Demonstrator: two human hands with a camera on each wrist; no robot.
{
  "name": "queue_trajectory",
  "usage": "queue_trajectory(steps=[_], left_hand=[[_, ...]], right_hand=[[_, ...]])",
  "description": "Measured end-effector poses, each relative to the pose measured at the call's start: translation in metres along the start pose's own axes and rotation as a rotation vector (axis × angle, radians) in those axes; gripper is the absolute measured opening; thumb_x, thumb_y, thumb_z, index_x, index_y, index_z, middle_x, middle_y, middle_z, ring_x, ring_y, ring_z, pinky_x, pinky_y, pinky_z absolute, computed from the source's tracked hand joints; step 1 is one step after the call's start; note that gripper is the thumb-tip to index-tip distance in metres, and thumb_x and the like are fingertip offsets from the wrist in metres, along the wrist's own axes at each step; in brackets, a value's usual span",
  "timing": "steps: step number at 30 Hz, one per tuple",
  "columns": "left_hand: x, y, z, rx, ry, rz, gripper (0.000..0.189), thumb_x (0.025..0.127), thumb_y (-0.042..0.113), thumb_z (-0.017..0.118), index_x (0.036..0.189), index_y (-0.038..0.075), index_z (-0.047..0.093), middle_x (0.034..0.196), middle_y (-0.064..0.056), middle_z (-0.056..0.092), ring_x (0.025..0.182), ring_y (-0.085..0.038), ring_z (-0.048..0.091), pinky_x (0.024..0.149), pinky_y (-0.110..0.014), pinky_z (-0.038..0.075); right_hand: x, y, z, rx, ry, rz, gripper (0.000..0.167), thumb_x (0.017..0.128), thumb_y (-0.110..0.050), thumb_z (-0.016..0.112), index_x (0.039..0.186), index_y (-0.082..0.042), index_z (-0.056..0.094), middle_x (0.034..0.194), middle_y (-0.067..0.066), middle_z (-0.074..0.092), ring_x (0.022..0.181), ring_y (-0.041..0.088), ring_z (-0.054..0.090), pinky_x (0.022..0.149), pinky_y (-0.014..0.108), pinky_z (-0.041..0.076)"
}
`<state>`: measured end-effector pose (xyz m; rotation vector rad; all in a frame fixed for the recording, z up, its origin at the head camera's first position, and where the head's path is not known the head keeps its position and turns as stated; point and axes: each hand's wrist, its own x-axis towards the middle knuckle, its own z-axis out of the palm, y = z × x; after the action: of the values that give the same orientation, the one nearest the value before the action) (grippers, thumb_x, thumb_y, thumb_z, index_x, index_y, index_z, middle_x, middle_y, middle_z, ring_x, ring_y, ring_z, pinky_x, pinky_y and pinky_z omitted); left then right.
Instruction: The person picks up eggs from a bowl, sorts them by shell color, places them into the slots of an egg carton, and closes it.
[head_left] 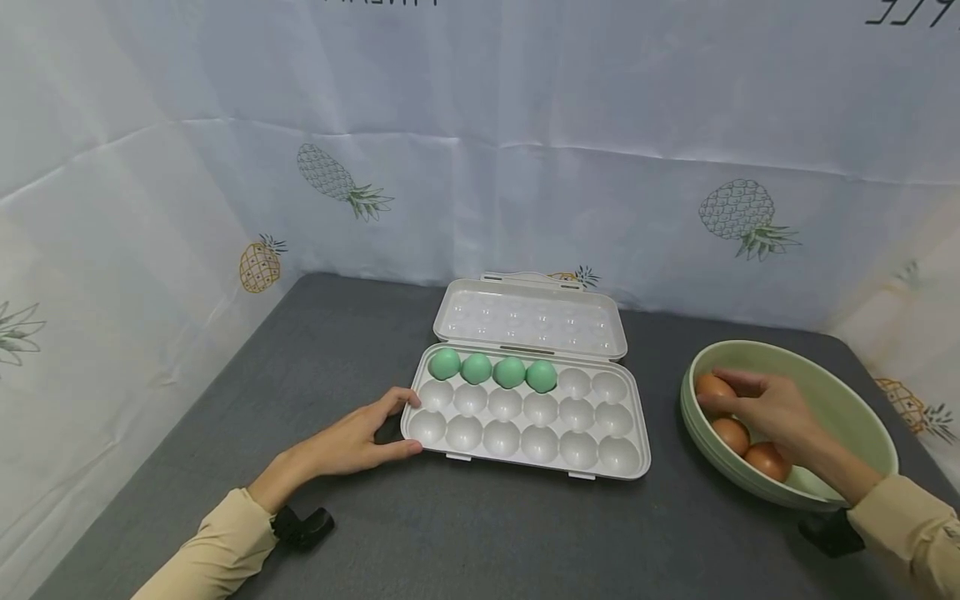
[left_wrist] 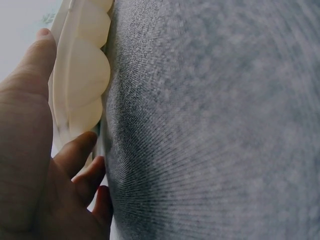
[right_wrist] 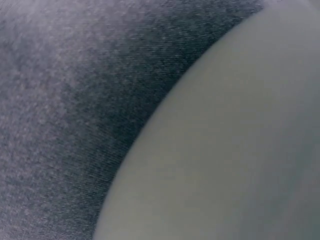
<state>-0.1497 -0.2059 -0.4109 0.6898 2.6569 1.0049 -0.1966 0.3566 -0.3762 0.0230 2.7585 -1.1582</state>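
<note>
Four green eggs (head_left: 493, 372) are filling the first four wells, from the left, of the back row in a white egg tray (head_left: 539, 444) mid-desk (head_left: 495, 542); its lid (head_left: 528, 317) is lying back behind it.

L hand (head_left: 352, 442) is touching the tray's left end, thumb & index finger spread wide, thumb near the front corner. L wrist view is adding what the head cam is missing: the tray's side, well undersides bulging above the desk, & more L fingers (left_wrist: 90, 177) bending low by the desk, w/ a gap btwn them & the thumb.

R hand (head_left: 772, 412) is reaching into a pale green bowl (head_left: 840, 408) on the right, fingers pinching a brown egg (head_left: 715, 386). Two other brown eggs (head_left: 750, 448) are sitting just beside it, partly under the hand. Only the head view is showing that grip; R wrist view is giving just the bowl's blurry outer wall curving against dark desk fabric.

Pineapple-print curtain (head_left: 525, 208) is hanging behind, head view esp. Black wrist cams (head_left: 303, 529) are sitting at both cuffs.
</note>
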Motion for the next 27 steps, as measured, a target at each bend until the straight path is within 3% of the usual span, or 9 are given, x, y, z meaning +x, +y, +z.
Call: queue_trajectory(steps=[5,10,16,27], left_hand=[[0.000,0.001,0.000,-0.002,0.001,-0.018,0.055,0.095,0.052,0.068,0.136,0.026,0.042,0.149,-0.013,0.054,0.142,-0.032,0.051,0.111,-0.058,0.042],[0.000,0.001,0.000,0.000,0.003,-0.017,0.055,0.095,0.051,0.069,0.136,0.026,0.042,0.149,-0.013,0.055,0.142,-0.031,0.052,0.111,-0.058,0.042],[0.000,0.001,0.000,0.002,0.005,-0.022,0.054,0.095,0.052,0.069,0.135,0.027,0.042,0.148,-0.013,0.056,0.141,-0.029,0.052,0.110,-0.057,0.043],[0.000,0.000,0.001,0.014,0.010,-0.022,0.054,0.095,0.054,0.068,0.134,0.028,0.042,0.148,-0.011,0.056,0.140,-0.026,0.053,0.110,-0.055,0.043]], right_hand=[[0.000,-0.001,0.000,-0.007,-0.008,0.013,0.072,0.096,-0.045,0.071,0.149,-0.002,0.047,0.097,-0.038,0.058,0.076,-0.003,0.062,0.069,0.023,0.053],[0.002,-0.001,0.000,0.037,0.026,-0.037,0.061,0.098,-0.035,0.069,0.146,-0.002,0.051,0.094,-0.043,0.057,0.079,-0.009,0.060,0.071,0.017,0.051],[0.002,-0.005,-0.005,0.143,0.059,-0.080,0.046,0.097,-0.030,0.072,0.141,-0.023,0.062,0.098,-0.046,0.057,0.087,-0.020,0.055,0.072,0.012,0.048],[-0.002,-0.018,-0.013,0.174,0.100,-0.122,0.061,0.098,-0.028,0.071,0.152,-0.014,0.048,0.104,-0.045,0.058,0.094,-0.023,0.055,0.078,0.005,0.047]])
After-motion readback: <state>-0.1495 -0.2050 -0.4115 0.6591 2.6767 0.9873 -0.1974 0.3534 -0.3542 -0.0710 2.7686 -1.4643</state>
